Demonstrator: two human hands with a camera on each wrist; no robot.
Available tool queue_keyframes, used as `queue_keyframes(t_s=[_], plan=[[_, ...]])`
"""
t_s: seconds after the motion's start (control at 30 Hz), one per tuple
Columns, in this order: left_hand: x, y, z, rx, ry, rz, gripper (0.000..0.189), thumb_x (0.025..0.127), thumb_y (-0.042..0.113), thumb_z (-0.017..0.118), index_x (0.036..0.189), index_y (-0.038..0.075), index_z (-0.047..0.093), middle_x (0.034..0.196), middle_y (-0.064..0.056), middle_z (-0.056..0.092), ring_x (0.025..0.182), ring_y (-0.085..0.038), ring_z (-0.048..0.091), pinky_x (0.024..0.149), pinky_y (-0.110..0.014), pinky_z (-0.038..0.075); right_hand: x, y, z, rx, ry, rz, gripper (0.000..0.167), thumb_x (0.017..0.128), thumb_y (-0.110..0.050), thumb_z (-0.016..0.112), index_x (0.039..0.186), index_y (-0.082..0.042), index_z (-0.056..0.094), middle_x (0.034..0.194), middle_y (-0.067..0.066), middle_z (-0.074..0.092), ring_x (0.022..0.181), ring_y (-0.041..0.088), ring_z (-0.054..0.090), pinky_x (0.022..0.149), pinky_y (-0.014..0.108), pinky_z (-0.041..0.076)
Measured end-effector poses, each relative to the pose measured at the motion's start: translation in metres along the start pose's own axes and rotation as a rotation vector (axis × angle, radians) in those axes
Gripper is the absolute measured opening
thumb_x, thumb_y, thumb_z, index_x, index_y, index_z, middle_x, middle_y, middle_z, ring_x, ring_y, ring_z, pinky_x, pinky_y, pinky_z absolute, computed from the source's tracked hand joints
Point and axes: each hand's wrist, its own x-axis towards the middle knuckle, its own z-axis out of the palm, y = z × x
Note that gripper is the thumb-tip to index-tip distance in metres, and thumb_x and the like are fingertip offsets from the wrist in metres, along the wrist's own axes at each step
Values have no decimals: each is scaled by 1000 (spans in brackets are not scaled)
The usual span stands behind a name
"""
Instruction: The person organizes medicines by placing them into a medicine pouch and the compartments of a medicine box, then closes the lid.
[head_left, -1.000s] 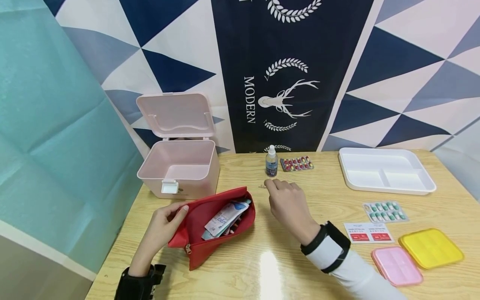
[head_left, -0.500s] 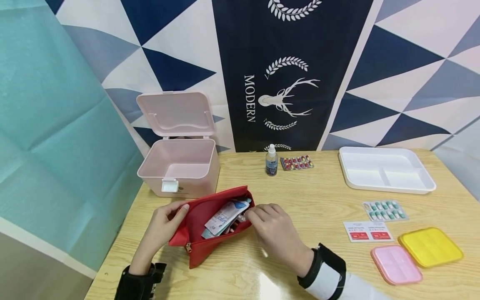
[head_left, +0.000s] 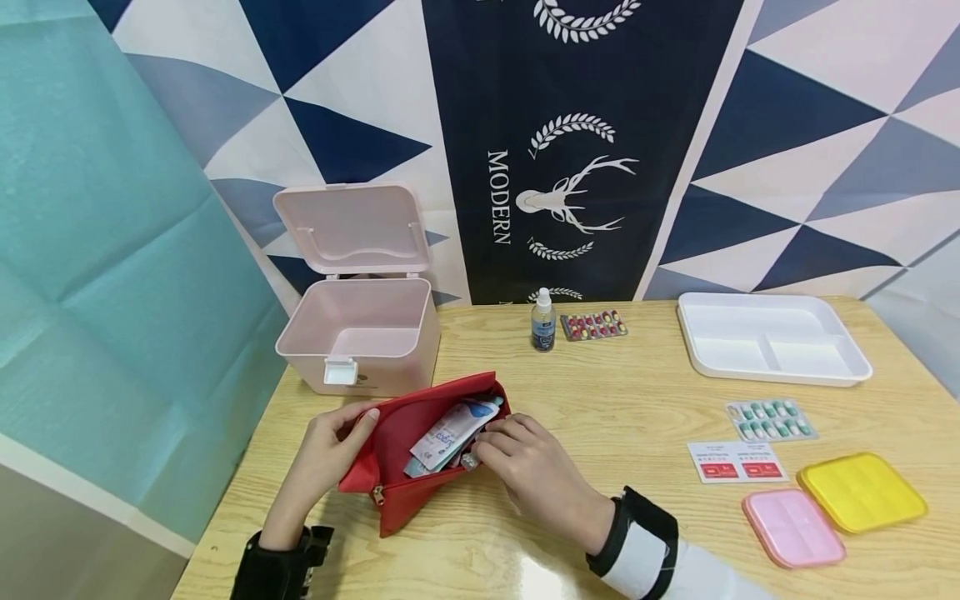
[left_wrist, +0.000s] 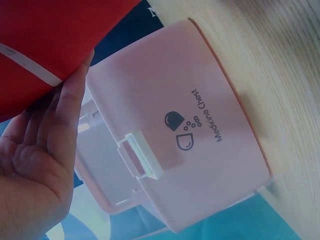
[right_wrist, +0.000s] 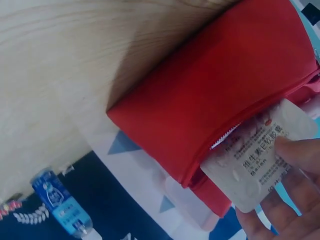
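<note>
In the head view my left hand (head_left: 322, 462) grips the left end of an open red zipped pouch (head_left: 412, 502), thumb over its rim. Packets with printed labels (head_left: 446, 437) lie inside it. My right hand (head_left: 532, 475) is at the pouch's right end. It pinches a silver foil blister pack (right_wrist: 255, 155), seen from its printed back in the right wrist view and partly inside the mouth of the pouch. In the left wrist view my left fingers (left_wrist: 45, 125) lie against the red fabric, and the thumb is hidden.
Behind the pouch stands a pink medicine chest (head_left: 375, 367), lid up. A spray bottle (head_left: 543, 325) and a red-and-yellow capsule blister (head_left: 593, 326) are at the back. Rightward lie a white divided tray (head_left: 727, 358), green-and-white capsules (head_left: 771, 421), a printed card (head_left: 737, 462), and yellow (head_left: 862, 493) and pink (head_left: 795, 529) pill cases.
My right hand has come from the table in front of the spray bottle down and left to the pouch's mouth, bringing the blister pack into it. My left hand has stayed on the pouch.
</note>
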Motion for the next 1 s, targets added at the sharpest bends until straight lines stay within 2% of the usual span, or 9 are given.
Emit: queue_keyframes(t_s=[0.27,0.5,0.73,0.87,1.0], plan=[[0,-1,0,4,5,11,26,90,22,57,110,6,66,94,-10,68,71,-9,59,64,-18,50,2,7,5,23,-90,43,18,80,-2,58,90,-16,64,88,-4,67,90,13,60,84,30,45],[0,-1,0,-5,3,5,27,90,22,57,110,6,65,93,-10,68,71,-9,59,63,-18,50,9,10,9,-35,-210,57,15,81,-7,62,88,-20,66,92,-7,67,90,11,58,84,30,44],[-1,-1,0,-18,1,-2,27,90,20,57,111,5,65,94,-10,68,72,-10,59,64,-18,50,12,16,22,-53,-195,52,8,78,-12,67,80,-19,69,86,-6,60,83,11,50,72,28,42],[0,-2,0,-10,10,4,26,90,19,57,110,4,65,94,-11,68,72,-10,59,64,-18,50,14,21,25,-27,-188,37,11,76,-11,70,82,-21,72,86,-6,60,82,12,43,70,26,37],[1,-3,1,3,17,8,26,90,19,58,110,4,65,94,-11,68,72,-9,59,64,-18,50,14,23,26,-13,-170,3,13,76,-9,71,83,-19,71,86,-5,59,80,12,41,71,25,38]])
